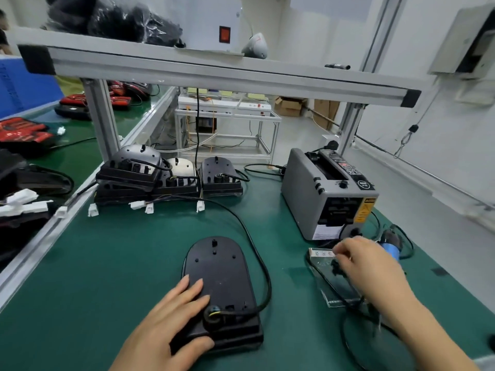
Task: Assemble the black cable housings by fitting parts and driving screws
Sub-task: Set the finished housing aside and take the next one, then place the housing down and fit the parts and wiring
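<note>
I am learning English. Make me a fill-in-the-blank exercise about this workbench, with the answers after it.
The black housing lies on a mat of ____ colour.
The hand resting on the housing is the ____ one.
The right hand reaches to a clear tray in front of the ____ machine.
Missing words: green; left; grey.
</note>
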Motion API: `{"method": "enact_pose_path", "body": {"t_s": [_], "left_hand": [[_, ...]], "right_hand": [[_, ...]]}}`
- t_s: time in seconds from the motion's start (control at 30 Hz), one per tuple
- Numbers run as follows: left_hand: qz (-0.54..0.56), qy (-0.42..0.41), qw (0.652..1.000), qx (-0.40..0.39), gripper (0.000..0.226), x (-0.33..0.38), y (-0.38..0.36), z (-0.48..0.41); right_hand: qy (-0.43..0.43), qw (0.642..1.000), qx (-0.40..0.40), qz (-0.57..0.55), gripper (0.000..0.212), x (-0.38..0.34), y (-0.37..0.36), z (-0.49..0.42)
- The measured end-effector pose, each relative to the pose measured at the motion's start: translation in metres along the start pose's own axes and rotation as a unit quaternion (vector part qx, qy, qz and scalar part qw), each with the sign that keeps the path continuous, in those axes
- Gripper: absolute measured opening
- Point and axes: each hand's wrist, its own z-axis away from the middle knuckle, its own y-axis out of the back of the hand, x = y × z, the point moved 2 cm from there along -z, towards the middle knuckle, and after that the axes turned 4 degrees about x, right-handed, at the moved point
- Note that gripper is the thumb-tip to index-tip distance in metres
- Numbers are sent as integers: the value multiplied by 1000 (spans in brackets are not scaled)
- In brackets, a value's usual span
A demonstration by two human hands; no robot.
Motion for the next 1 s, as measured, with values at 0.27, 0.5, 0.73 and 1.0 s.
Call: {"method": "enact_pose_path", "body": {"t_s": [0.27,0.5,0.73,1.0], "left_hand": [[6,19,1000,-15,62,1,-1,2],[7,29,999,-26,62,1,-1,2],[21,39,998,-49,68,-1,3,1],[9,40,998,50,16,20,22,-30]], "right_hand": [[3,985,-61,161,16,32,-23,-41],[7,983,-56,175,11,31,-33,-40],[-23,996,-18,80,9,27,-26,-38],[-111,859,-118,-486,17,-54,-3,6]]}}
